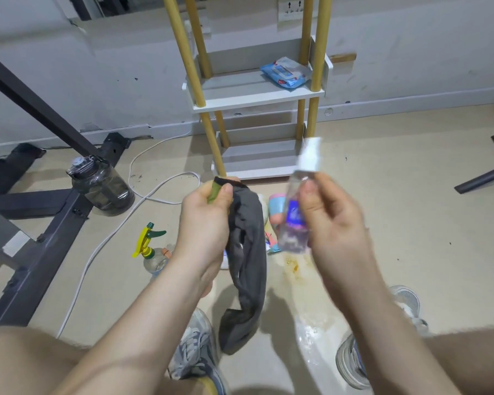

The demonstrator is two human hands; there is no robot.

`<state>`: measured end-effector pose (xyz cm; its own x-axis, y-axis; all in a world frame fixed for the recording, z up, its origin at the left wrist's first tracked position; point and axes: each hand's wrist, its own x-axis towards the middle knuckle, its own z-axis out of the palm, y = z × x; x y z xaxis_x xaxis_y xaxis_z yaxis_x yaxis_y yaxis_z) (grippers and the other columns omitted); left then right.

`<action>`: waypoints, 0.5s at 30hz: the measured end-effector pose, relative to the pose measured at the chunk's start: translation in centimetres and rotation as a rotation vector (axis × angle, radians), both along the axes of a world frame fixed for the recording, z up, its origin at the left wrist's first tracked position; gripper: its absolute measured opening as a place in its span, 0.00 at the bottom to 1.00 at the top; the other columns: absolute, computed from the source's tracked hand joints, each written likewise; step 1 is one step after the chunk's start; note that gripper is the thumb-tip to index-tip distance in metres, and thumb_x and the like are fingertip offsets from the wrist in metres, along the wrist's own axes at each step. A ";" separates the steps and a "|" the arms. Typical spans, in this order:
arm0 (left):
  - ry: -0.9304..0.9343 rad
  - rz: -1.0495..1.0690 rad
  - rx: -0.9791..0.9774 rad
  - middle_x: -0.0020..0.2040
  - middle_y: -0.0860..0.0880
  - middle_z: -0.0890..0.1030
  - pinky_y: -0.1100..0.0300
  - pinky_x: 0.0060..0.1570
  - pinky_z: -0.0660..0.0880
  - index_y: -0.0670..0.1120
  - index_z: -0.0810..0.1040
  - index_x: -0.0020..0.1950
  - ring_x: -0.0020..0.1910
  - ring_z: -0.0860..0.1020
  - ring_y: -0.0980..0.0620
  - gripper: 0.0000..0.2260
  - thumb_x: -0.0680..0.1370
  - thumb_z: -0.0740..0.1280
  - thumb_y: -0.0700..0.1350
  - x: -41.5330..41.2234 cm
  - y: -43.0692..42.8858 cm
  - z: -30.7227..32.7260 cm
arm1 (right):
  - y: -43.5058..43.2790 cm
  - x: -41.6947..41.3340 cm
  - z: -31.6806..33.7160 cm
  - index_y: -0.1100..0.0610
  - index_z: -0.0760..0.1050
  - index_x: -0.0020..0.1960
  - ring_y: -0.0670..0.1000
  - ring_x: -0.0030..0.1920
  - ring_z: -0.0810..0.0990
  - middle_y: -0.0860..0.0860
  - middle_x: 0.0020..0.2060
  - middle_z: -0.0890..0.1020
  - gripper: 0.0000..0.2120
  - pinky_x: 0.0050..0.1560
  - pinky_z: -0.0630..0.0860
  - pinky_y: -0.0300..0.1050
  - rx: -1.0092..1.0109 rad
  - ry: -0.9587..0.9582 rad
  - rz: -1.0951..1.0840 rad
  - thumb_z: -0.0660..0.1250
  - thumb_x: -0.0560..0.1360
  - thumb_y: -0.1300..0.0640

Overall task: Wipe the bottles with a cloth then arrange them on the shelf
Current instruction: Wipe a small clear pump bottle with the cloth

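A white shelf [257,95] on yellow posts stands on the beige floor [411,223] by the wall. A blue pack of wipes [285,72] lies on its middle tier. On the floor sit a dark jug [103,189], a yellow-triggered spray bottle [151,252], a white cable [98,251] and a yellowish stain [294,266].

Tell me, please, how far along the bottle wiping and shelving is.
Done: nothing evident; the shelf holds only a wipes pack. In hand: the right hand holds a small bottle, the left hand grips the cloth. Left: shelving it, plus the spray bottle on the floor.
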<state>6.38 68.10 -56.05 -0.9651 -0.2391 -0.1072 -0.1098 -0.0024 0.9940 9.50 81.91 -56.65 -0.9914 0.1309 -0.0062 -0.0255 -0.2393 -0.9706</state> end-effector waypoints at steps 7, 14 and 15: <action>-0.019 -0.235 0.221 0.60 0.49 0.83 0.54 0.66 0.73 0.48 0.79 0.64 0.60 0.81 0.53 0.14 0.84 0.57 0.49 2.5 2.8 1.3 | -3.1 -0.5 -2.9 0.41 0.55 0.78 0.38 0.46 0.72 0.47 0.51 0.67 0.25 0.48 0.64 0.30 0.475 -0.023 -0.107 0.56 0.83 0.49; 0.014 -0.257 0.308 0.51 0.48 0.85 0.61 0.53 0.77 0.44 0.81 0.58 0.52 0.81 0.52 0.17 0.75 0.65 0.53 2.2 2.4 0.1 | -2.5 -0.1 -2.2 0.51 0.61 0.78 0.39 0.54 0.73 0.41 0.55 0.73 0.27 0.57 0.69 0.37 0.621 0.142 -0.061 0.50 0.81 0.46; 0.007 -0.261 0.330 0.49 0.47 0.84 0.61 0.51 0.77 0.43 0.82 0.56 0.49 0.81 0.52 0.16 0.75 0.66 0.52 2.0 2.2 0.0 | -2.6 0.1 -2.0 0.51 0.63 0.78 0.35 0.58 0.71 0.39 0.58 0.73 0.27 0.61 0.67 0.32 0.565 0.144 -0.045 0.50 0.80 0.46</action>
<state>8.40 70.27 -56.05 -0.9897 0.0596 -0.1299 -0.1417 -0.2939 0.9453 9.58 79.34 -58.68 -0.9704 0.1172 0.2109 -0.1643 0.3193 -0.9333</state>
